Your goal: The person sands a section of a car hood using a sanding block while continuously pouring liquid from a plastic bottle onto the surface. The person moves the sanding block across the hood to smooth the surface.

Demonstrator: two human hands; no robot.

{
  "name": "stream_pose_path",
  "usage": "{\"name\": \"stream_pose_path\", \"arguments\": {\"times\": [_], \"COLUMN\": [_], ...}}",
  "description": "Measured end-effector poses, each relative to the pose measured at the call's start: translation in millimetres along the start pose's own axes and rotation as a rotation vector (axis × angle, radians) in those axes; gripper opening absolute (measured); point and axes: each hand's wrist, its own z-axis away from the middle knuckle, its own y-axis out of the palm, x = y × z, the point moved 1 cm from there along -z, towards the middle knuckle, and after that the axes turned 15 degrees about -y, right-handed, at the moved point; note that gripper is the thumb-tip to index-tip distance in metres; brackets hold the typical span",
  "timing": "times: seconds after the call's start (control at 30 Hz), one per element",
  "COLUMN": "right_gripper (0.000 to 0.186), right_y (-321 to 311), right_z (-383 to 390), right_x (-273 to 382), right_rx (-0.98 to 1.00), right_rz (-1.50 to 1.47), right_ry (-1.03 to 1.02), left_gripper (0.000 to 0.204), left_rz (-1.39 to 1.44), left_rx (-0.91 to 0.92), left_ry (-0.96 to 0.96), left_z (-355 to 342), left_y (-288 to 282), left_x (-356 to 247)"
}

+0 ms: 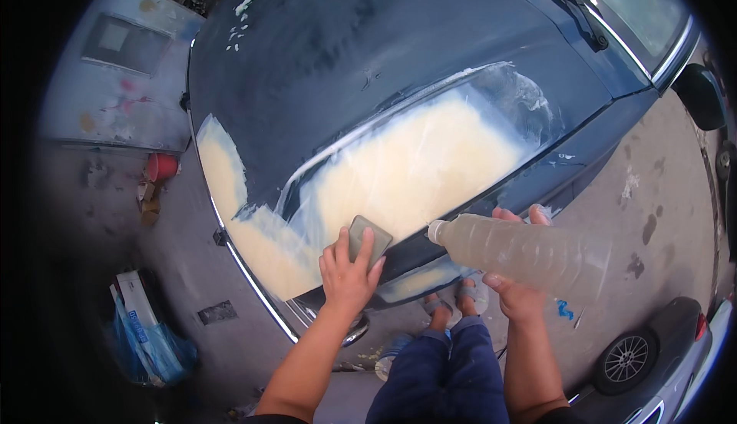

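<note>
My left hand (349, 276) presses a grey-green sanding block (378, 236) against the car hood (330, 63), at the near edge of a broad cream filler patch (414, 163). The fingers lie over the block. In my right hand (522, 295) is a clear plastic bottle (530, 251) of cloudy liquid, tipped nearly level. Its neck points left toward the hood edge, close to the patch. The fingers wrap round the bottle from below and behind, partly hidden by it. White smears border the patch on the dark blue paint.
A second filler strip runs along the hood's front edge. My legs and sandalled feet (466, 297) stand beside the fender. On the floor at left are a bagged box (142, 324) and a red container (162, 166). Another car's wheel (626, 359) is at lower right.
</note>
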Motion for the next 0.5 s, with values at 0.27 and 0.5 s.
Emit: {"name": "stream_pose_path", "arguments": {"times": [0.27, 0.5], "right_gripper": [0.113, 0.110], "right_y": [24, 7], "right_z": [-13, -9], "right_x": [-6, -6], "right_rx": [-0.130, 0.066], "right_rz": [-0.110, 0.053], "right_ry": [-0.022, -0.115], "left_gripper": [0.055, 0.061], "left_rz": [-0.004, -0.049], "left_rx": [-0.078, -0.023], "left_ry": [-0.063, 0.032], "left_z": [-130, -26], "left_y": [8, 2], "left_x": [-41, -6]}}
